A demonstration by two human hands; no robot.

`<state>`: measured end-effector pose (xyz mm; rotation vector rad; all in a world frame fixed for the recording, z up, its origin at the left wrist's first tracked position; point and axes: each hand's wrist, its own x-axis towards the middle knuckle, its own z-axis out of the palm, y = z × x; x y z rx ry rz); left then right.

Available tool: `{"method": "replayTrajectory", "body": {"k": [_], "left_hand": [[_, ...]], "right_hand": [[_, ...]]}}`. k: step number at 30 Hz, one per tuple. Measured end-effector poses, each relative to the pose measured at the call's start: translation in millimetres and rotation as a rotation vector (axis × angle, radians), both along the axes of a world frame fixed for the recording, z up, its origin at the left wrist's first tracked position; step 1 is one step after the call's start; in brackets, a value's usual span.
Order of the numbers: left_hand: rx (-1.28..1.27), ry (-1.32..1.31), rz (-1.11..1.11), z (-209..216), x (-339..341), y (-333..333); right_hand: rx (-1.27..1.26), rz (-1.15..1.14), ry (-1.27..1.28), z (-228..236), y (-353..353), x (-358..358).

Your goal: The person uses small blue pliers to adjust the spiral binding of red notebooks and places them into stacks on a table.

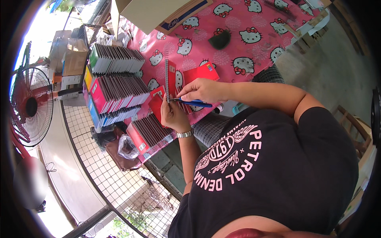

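A small red spiral notebook (171, 75) stands on end in my left hand (174, 116), its wire coil along the left edge. The fingers of that hand close around the notebook's lower end. My right hand (203, 90) grips blue-handled pliers (198, 103), whose tip meets the coil's lower end by my left fingers. Whether the jaws bite on the wire is too small to tell. Another red notebook (157, 104) lies under my left hand, partly hidden. Just beyond my right hand, a red notebook (201, 72) rests flat on the table.
Several rows of spiral notebooks (119, 93) are stacked at the table's left, with another row (149, 133) nearer me. An open cardboard box (158, 16) and a dark green rounded object (220, 39) sit on the pink tablecloth (234, 45). A fan (31, 107) stands far left.
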<state>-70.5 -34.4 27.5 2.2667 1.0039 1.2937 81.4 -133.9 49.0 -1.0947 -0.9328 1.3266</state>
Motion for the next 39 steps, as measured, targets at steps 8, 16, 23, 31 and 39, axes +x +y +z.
{"method": "replayTrajectory", "body": {"k": [8, 16, 23, 31, 39], "left_hand": [[-0.511, -0.35, 0.334, -8, -74, 46], [-0.372, 0.07, 0.318, -46, -89, 39], [-0.028, 0.241, 0.278, -16, -35, 10], [0.26, 0.751, -0.629, -44, 53, -31], [0.395, 0.743, -0.654, -84, 57, -10]], "right_hand": [[0.002, -0.437, -0.666, -58, -39, 71], [-0.154, -0.51, -1.465, -104, -119, 144], [-0.603, -1.195, -1.707, -120, -148, 311], [-0.798, -1.052, -1.798, -126, -159, 336], [-0.159, -0.831, -1.301, -114, -142, 268]]}}
